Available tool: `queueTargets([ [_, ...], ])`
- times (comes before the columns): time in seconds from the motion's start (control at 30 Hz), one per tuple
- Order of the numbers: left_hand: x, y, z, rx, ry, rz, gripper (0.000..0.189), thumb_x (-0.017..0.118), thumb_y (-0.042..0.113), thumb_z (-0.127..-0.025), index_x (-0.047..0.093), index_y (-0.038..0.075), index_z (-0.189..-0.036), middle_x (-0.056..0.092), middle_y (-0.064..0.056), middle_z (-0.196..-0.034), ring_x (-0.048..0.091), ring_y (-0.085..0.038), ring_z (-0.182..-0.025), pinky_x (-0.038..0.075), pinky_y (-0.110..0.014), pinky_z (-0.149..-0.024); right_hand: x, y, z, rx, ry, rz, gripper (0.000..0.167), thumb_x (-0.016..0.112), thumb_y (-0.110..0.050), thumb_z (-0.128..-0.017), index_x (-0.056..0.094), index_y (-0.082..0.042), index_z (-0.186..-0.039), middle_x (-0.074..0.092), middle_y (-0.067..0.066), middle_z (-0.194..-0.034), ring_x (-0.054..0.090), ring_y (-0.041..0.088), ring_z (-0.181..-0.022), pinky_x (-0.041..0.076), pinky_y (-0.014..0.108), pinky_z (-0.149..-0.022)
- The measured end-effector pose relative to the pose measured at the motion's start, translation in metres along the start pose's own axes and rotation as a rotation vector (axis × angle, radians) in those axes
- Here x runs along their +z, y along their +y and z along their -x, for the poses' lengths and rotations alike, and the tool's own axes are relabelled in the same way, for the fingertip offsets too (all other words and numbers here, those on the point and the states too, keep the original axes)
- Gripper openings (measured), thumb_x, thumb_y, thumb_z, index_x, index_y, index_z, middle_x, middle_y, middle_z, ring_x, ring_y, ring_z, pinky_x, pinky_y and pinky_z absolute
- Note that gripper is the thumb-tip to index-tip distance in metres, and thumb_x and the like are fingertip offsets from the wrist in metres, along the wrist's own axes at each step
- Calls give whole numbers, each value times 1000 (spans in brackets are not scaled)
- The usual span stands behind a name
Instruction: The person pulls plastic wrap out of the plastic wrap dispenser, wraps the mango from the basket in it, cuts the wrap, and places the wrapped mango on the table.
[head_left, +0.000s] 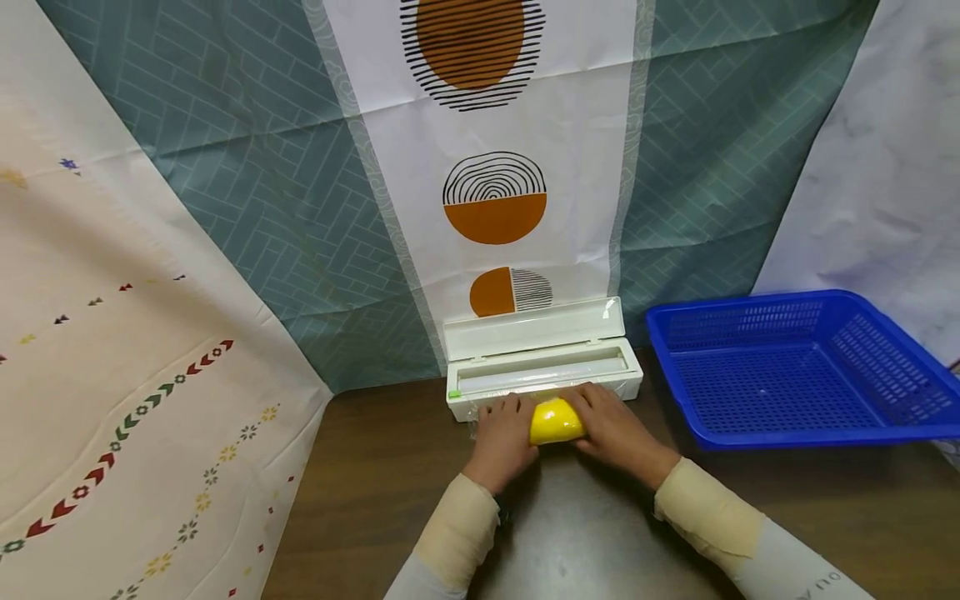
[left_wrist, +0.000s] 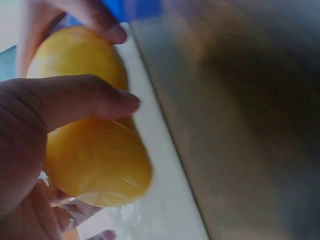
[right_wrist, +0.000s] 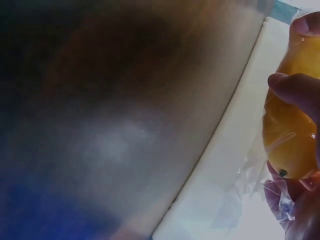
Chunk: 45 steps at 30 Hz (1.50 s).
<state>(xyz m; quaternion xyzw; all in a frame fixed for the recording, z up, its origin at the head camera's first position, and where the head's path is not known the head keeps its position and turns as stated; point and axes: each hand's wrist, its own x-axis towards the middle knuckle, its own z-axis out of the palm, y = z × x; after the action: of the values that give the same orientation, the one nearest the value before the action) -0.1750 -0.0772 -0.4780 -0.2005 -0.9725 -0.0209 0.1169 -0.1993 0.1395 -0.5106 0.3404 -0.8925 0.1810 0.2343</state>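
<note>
A smooth, elongated yellow fruit is wrapped in clear cling film, with a small dark stem end showing in the right wrist view. My left hand grips one end, its thumb laid across the fruit in the left wrist view. The other end is held by my right hand, thumb on the near side and fingers curled behind. Just beyond the hands stands a white cling film dispenser, its lid raised and a film roll inside. Loose film gathers near the right fingers.
A blue plastic basket stands on the brown table to the right of the dispenser. Behind rises a patterned cloth backdrop, and an embroidered cream cloth hangs on the left.
</note>
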Motion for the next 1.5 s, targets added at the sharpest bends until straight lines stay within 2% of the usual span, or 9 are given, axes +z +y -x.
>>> queueTargets([
  [0.2, 10, -4, 9, 30, 62, 19, 66, 89, 35, -74, 57, 20, -130, 60, -4, -112, 58, -23, -105, 41, -45, -87, 0, -1, 5, -21, 0, 26, 84, 93, -19, -59, 53, -9, -132, 59, 12, -117, 58, 31, -109, 49, 50, -95],
  [0.33, 10, -9, 14, 61, 116, 18, 76, 87, 36, -76, 51, 24, -142, 60, -2, -111, 58, -22, -105, 42, -46, -91, -5, -5, 7, -43, 2, 60, 83, 92, -22, -60, 52, -8, -131, 60, 13, -118, 59, 33, -110, 49, 51, -96],
  [0.43, 10, -12, 19, 79, 154, 23, 81, 86, 37, -76, 47, 21, -145, 62, -2, -114, 59, -23, -106, 41, -45, -94, -10, -8, 8, -53, 18, 72, 85, 93, -23, -59, 52, -6, -131, 61, 14, -117, 60, 33, -108, 50, 50, -95],
  [0.63, 10, -13, 27, 92, 205, 10, 73, 88, 38, -74, 50, 18, -134, 60, -1, -115, 59, -21, -105, 41, -42, -93, -21, -14, 8, -51, 9, 57, 87, 95, -21, -60, 51, -7, -133, 60, 14, -121, 61, 32, -109, 51, 50, -97],
  [0.83, 12, -14, 26, 92, 269, -11, 64, 87, 27, -75, 53, 19, -129, 60, 0, -107, 59, -21, -99, 40, -41, -89, -27, -15, 7, -48, -12, 34, 85, 94, -20, -62, 51, -8, -135, 59, 11, -123, 61, 28, -110, 53, 47, -95],
  [1.1, 6, -16, 21, 108, 256, -47, 62, 89, 30, -75, 54, 18, -125, 62, -1, -108, 60, -21, -99, 39, -38, -84, -28, -11, 5, -79, 2, 54, 86, 94, -23, -63, 50, -4, -135, 60, 11, -118, 61, 26, -102, 56, 45, -88],
  [1.3, -1, -18, 20, 122, 240, -40, 64, 91, 27, -72, 53, 16, -123, 64, -1, -106, 65, -18, -98, 43, -40, -93, -36, -10, 0, -100, -21, 63, 87, 95, -26, -65, 50, -4, -135, 59, 11, -112, 61, 25, -91, 57, 43, -80],
  [1.5, -9, -17, 19, 122, 240, -12, 61, 90, 24, -74, 55, 17, -123, 62, 0, -104, 66, -18, -93, 43, -41, -92, -45, -9, -5, -135, -47, 60, 86, 94, -25, -68, 47, -5, -137, 58, 11, -116, 61, 23, -94, 58, 40, -86],
])
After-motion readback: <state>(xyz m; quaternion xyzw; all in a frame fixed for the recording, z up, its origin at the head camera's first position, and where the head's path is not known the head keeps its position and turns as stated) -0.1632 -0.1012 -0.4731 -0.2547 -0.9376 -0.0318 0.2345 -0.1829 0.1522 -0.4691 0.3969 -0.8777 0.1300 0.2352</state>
